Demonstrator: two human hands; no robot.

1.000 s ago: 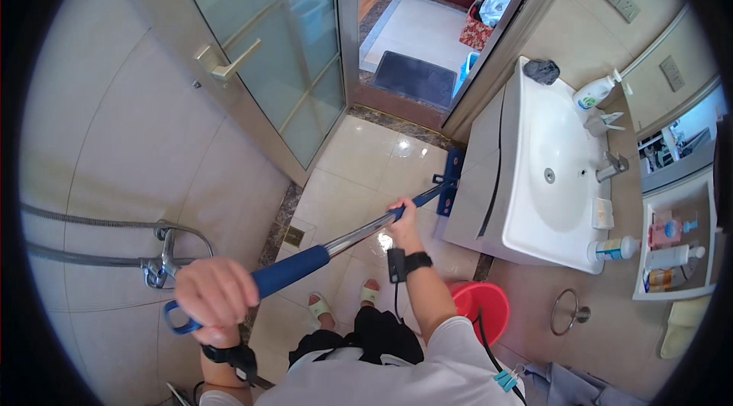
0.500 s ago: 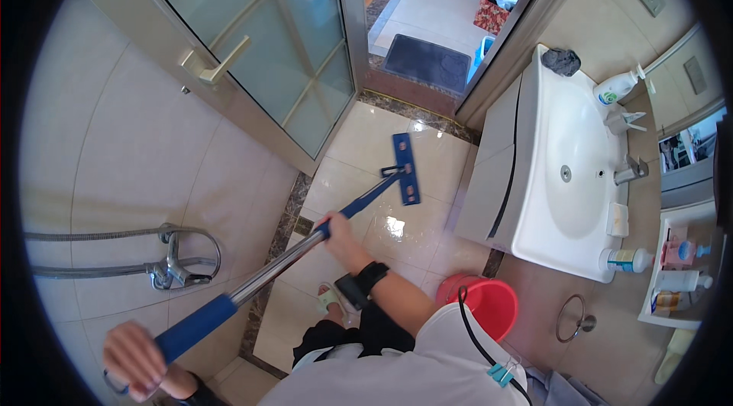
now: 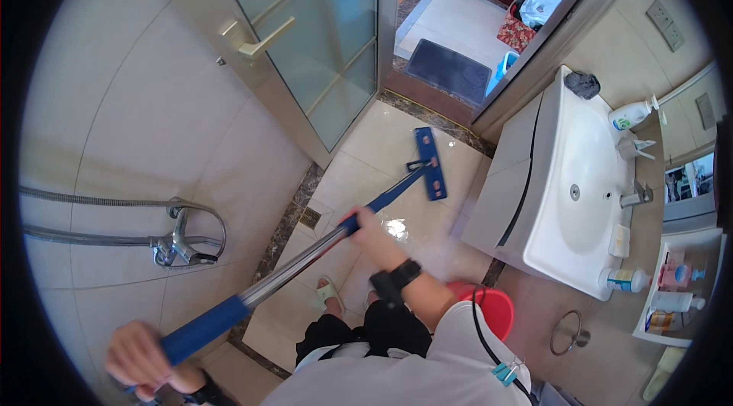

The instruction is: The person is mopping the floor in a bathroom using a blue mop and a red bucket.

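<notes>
A flat mop point(image 3: 305, 259) with a silver and blue pole runs slantwise across the view. Its blue rectangular head point(image 3: 431, 164) lies on the wet, shiny floor tiles point(image 3: 365, 153) between the door and the vanity. My left hand point(image 3: 140, 356) is closed round the top end of the blue grip, at the lower left. Farther down the pole, my right hand point(image 3: 366, 232) wraps round the blue collar above the mop head. Its wrist wears a black band point(image 3: 395, 282).
A frosted glass door point(image 3: 305, 24) stands open at the far left of the doorway. The white sink point(image 3: 569, 215) and its cabinet line the right side. A red bucket point(image 3: 496, 313) stands by my right elbow. Shower taps point(image 3: 179, 242) jut from the left wall. A dark mat point(image 3: 447, 70) lies beyond the threshold.
The mop head has shifted slightly right across the tiles, and my right hand has moved right and a little farther away with the pole. The whole view has turned a little.
</notes>
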